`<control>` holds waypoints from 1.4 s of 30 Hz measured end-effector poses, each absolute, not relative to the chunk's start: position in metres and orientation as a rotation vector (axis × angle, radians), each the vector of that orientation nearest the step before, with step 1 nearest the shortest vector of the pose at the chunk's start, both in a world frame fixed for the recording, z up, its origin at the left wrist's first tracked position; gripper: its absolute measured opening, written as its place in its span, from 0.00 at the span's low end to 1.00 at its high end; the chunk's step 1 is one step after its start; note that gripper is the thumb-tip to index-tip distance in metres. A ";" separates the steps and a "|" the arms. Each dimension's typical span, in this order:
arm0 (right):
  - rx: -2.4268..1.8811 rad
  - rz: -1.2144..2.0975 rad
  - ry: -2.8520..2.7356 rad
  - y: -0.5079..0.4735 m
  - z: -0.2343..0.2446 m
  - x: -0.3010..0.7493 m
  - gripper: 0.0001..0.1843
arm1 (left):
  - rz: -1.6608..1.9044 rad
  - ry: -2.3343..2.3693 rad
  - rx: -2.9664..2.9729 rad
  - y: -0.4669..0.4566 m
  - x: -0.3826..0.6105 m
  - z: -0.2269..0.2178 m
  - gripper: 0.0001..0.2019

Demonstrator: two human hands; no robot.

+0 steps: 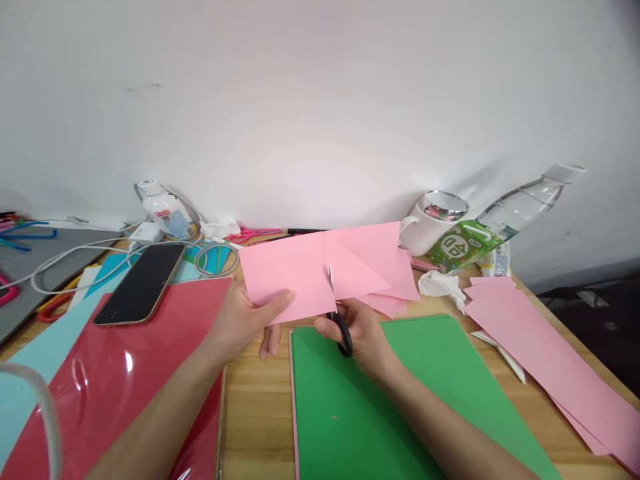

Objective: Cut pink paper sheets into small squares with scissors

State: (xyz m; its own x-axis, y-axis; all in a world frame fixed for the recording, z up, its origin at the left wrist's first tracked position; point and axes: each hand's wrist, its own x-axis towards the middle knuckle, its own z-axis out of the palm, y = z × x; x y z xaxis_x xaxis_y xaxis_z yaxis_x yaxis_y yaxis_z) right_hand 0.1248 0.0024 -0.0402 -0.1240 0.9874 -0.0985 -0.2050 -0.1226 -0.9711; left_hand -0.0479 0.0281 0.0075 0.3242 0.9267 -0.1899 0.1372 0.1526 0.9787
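My left hand [255,317] pinches a pink paper sheet [285,273] near its lower left edge, thumb on top and fingers underneath. My right hand [360,330] is closed round the black handle of a pair of scissors [345,337]. Their blades reach into the sheet from its near edge, about midway along, and the paper is cut partway there. The sheet is held up above the table. Behind its right half lie other pink paper pieces [405,283]. Below my right hand is a stack of green paper [370,400].
At left, a phone [143,283] rests on red sheets in clear plastic [165,360], beside a charger with a white cable [146,233]. A small bottle [167,210], a white mug [435,223] and a leaning water bottle [525,203] stand by the wall. Pink strips [545,353] lie right.
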 end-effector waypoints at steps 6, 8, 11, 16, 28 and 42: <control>-1.089 1.471 -1.097 0.002 -0.041 0.127 0.20 | 0.768 1.111 1.296 0.028 -0.048 0.007 0.12; -1.089 1.473 -1.090 0.002 -0.041 0.127 0.19 | 0.768 1.111 1.295 0.028 -0.048 0.008 0.11; -1.108 1.462 -1.087 0.003 -0.040 0.127 0.20 | 0.776 1.110 1.286 0.028 -0.048 0.008 0.11; -1.140 1.459 -1.093 0.004 -0.040 0.127 0.19 | 0.789 1.103 1.276 0.029 -0.049 0.006 0.11; -1.148 1.481 -1.035 0.003 -0.039 0.127 0.25 | 0.774 1.067 1.273 0.028 -0.046 0.012 0.15; -0.905 1.423 -1.088 0.004 -0.030 0.133 0.25 | 0.809 1.154 1.539 0.029 -0.048 0.009 0.10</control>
State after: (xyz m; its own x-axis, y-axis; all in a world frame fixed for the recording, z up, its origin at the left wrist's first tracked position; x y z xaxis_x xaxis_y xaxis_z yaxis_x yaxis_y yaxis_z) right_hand 0.1331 0.0043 -0.0300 -0.1330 0.9904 0.0365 -0.2946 -0.0043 -0.9556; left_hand -0.0479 0.0294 0.0089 0.3187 0.9463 -0.0539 0.2721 -0.0369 0.9616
